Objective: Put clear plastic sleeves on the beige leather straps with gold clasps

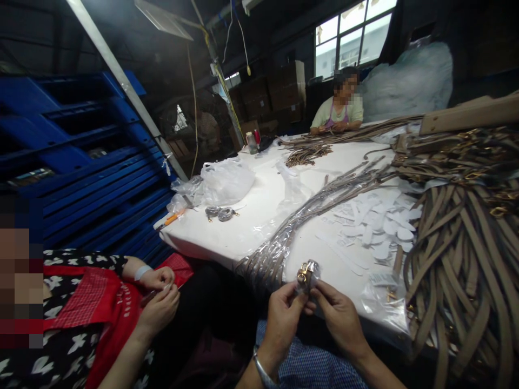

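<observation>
A coiled brown strap (307, 276) with gold-coloured metal clasps, partly covered by clear plastic, is held up before me at the table's near edge. My left hand (283, 312), with a metal bangle on its wrist, pinches the coil from the left. On the other side my right hand (338, 317) is closed, thumb and fingers pressed at the coil's lower right edge. Just behind lies a bundle of straps in clear plastic sleeves (279, 243), hanging over the edge. To the right are scattered white paper tags (379, 229).
A big heap of brown straps (458, 259) hangs off the white table (219, 237) at right. Plastic bags (227, 181), two coiled straps (221, 214) and an orange cutter (172, 219) lie left. A co-worker in a red apron (117, 313) sits left; another person (338, 111) sits across.
</observation>
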`<state>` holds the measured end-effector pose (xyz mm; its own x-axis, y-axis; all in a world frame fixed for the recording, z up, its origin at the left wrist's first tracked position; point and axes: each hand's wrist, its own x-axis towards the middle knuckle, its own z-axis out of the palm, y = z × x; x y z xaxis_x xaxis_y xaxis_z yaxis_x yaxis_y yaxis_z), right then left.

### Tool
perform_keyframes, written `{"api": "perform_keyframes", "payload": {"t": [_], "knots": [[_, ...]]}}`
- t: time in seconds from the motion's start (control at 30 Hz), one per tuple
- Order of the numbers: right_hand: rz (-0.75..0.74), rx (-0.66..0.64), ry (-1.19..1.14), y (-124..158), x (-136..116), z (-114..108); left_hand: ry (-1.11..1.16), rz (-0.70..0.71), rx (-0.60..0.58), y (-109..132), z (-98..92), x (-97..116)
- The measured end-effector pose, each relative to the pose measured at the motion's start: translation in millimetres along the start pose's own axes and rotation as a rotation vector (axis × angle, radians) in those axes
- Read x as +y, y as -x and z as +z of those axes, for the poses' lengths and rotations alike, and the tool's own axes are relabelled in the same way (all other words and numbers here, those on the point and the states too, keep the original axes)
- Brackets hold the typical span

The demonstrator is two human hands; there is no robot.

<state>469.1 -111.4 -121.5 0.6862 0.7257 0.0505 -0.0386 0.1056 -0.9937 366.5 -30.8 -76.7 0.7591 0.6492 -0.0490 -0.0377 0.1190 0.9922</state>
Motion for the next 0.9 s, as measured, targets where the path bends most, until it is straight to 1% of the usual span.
{"api": "perform_keyframes", "payload": {"t": [0.07,0.17,0.27,0.33,0.43,0.5,0.63,0.77,0.83,0.9], "knots": [[0.039,0.005,-0.108,0,6,2,-0.015,-0.005,-0.019,-2,-1.0,-1],[0.084,-0.063,-0.21,-2,11,2,-0.031,-0.011,-0.029,-5,-3.2,-2],[0.04,-0.13,-0.163,-3,11,2,-0.013,-0.022,-0.011,-5,-3.4,-3],[-0.025,-0.123,-0.072,-4,10,2,0.003,-0.025,0.028,-4,-1.9,-3],[-0.087,-0.059,0.07,-4,12,4,0.01,-0.038,0.096,-4,1.1,-5],[-0.091,0.014,0.142,-3,16,5,0.009,-0.048,0.111,-5,2.4,-7],[-0.087,0.155,0.172,-2,25,6,0.039,-0.032,0.089,-7,2.2,-11],[-0.131,0.27,0.199,-5,22,5,0.102,-0.031,0.074,-9,3.0,-9],[-0.2,0.283,0.269,-7,17,2,0.141,-0.048,0.07,-11,5.4,-9],[-0.305,0.252,0.366,-8,11,-2,0.18,-0.053,0.062,-13,8.1,-10]]}}
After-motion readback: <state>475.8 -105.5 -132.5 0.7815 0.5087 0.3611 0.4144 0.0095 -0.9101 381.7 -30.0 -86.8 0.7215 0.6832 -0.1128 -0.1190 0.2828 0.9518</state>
